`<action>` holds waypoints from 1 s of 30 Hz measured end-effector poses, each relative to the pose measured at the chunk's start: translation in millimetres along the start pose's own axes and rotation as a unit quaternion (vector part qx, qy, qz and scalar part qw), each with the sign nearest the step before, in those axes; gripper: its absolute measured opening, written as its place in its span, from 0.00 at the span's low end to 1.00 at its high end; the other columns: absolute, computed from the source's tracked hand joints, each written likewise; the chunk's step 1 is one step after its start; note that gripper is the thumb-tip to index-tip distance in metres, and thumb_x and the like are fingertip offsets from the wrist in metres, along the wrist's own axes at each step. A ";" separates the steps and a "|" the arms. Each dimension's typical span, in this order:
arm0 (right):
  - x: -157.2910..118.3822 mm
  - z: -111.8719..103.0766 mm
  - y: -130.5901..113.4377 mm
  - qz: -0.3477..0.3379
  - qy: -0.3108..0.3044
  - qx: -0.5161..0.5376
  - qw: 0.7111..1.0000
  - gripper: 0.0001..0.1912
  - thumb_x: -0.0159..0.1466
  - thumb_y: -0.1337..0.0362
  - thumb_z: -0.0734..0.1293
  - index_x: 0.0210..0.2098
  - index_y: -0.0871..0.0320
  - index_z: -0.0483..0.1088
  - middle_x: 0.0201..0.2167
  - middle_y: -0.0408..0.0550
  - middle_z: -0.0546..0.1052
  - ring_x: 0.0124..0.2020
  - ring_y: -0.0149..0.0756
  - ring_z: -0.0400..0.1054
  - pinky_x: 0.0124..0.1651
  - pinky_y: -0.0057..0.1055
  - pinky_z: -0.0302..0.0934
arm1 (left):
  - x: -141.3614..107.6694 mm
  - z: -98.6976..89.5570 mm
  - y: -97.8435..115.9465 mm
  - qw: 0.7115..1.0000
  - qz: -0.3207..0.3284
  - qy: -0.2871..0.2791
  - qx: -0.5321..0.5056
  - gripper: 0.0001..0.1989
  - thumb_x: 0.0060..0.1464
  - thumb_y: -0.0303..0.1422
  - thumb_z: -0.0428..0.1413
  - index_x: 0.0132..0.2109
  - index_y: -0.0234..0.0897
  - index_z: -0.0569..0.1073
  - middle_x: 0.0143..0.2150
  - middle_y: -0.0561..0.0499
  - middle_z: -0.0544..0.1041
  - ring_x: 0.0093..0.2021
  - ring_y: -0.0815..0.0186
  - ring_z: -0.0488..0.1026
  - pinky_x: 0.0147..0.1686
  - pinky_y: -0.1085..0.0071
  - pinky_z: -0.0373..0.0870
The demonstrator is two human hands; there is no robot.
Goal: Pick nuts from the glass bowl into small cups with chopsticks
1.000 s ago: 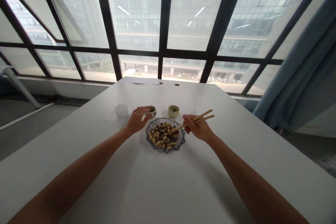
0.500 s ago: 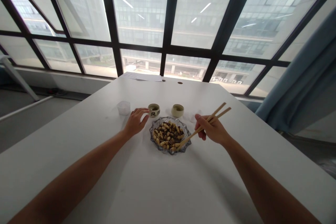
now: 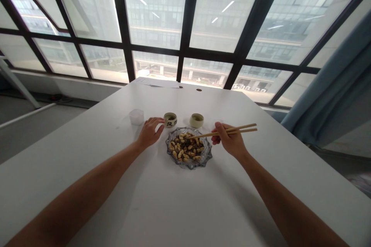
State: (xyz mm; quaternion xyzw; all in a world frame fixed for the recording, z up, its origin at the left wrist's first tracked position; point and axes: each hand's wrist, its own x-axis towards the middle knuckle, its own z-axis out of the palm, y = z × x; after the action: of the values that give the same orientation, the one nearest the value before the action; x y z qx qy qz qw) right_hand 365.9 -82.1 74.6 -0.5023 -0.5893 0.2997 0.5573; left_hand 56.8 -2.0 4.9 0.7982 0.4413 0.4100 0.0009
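My right hand [image 3: 230, 141] is closed around a pair of light wooden chopsticks [image 3: 245, 128]. Their tips reach into the upper part of a scalloped clear glass dish [image 3: 207, 155], among what look like peanuts [image 3: 181, 153] with dark bits. My left hand [image 3: 148, 132] rests to the left of the dish, fingers stretched out. Its fingertips are at the side of a small round cup with dark characters [image 3: 170, 124], seemingly touching it. A plain pale-green cup [image 3: 196, 122] stands behind the dish. Both cups have something greenish inside.
A clear plastic cup [image 3: 136, 117] stands left of my left hand. Papers [image 3: 159, 83] lie at the far end of the white table [image 3: 185, 200], near two round holes. Windows rise behind it, and a blue curtain [image 3: 327, 88] hangs on the right.
The chopstick tips have moved from the dish's near side to its far side, and the sticks lie flatter. My right hand has turned slightly. My left hand stays in place.
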 end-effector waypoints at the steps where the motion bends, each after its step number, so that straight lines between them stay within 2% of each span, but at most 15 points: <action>1: 0.2 -2.5 -3.7 -0.005 0.003 -0.004 1.000 0.30 0.56 0.36 0.67 0.23 0.59 0.73 0.14 0.46 0.74 0.13 0.32 0.68 0.15 0.26 0.63 | 0.0 0.5 -0.3 1.000 0.002 0.001 -0.002 0.12 0.64 0.37 0.48 0.47 0.40 0.74 0.52 0.49 0.78 0.54 0.61 0.71 0.57 0.59 0.66; 3: -0.2 -7.5 -11.1 -0.010 -0.018 -0.018 1.000 0.30 0.57 0.36 0.67 0.23 0.59 0.72 0.14 0.46 0.74 0.13 0.32 0.68 0.15 0.26 0.63 | 0.0 2.1 -1.4 1.000 0.005 0.005 -0.006 0.11 0.64 0.36 0.49 0.46 0.40 0.74 0.51 0.48 0.78 0.53 0.61 0.72 0.56 0.59 0.66; 7: -3.4 -13.4 -19.7 -0.025 -0.117 -0.071 0.990 0.29 0.62 0.39 0.65 0.23 0.59 0.72 0.14 0.46 0.73 0.14 0.31 0.67 0.16 0.25 0.62 | 0.2 5.9 -5.8 0.999 0.016 0.018 -0.021 0.10 0.63 0.35 0.50 0.46 0.40 0.74 0.49 0.48 0.78 0.52 0.61 0.72 0.54 0.58 0.67; 13: -6.8 -12.3 -21.9 -0.112 -0.194 -0.155 0.962 0.26 0.67 0.46 0.62 0.23 0.58 0.72 0.17 0.47 0.75 0.18 0.31 0.68 0.21 0.26 0.63 | 0.3 6.5 -6.8 0.999 0.021 0.027 -0.030 0.09 0.63 0.34 0.50 0.46 0.40 0.74 0.49 0.48 0.78 0.51 0.60 0.72 0.54 0.57 0.68; 19: -8.3 -10.9 -30.4 -0.146 -0.213 -0.178 0.949 0.25 0.68 0.48 0.62 0.21 0.58 0.71 0.16 0.46 0.74 0.18 0.31 0.67 0.22 0.27 0.61 | 0.8 4.8 -3.1 0.999 0.014 0.024 -0.030 0.09 0.63 0.34 0.50 0.45 0.39 0.74 0.48 0.47 0.78 0.51 0.60 0.72 0.54 0.57 0.68; 30: -10.5 -6.0 -32.2 -0.151 -0.203 -0.190 0.949 0.26 0.68 0.48 0.61 0.21 0.57 0.69 0.16 0.45 0.74 0.17 0.30 0.65 0.21 0.26 0.58 | 0.3 7.0 -5.5 0.999 0.012 0.026 -0.034 0.09 0.63 0.34 0.50 0.45 0.40 0.74 0.49 0.47 0.78 0.51 0.60 0.72 0.54 0.57 0.68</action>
State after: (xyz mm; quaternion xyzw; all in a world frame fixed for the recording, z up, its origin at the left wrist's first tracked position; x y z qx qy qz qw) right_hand 362.0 -103.2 101.5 -0.4325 -0.8049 0.1908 0.3589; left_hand 57.6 4.1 -1.6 0.7918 0.4177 0.4455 0.0113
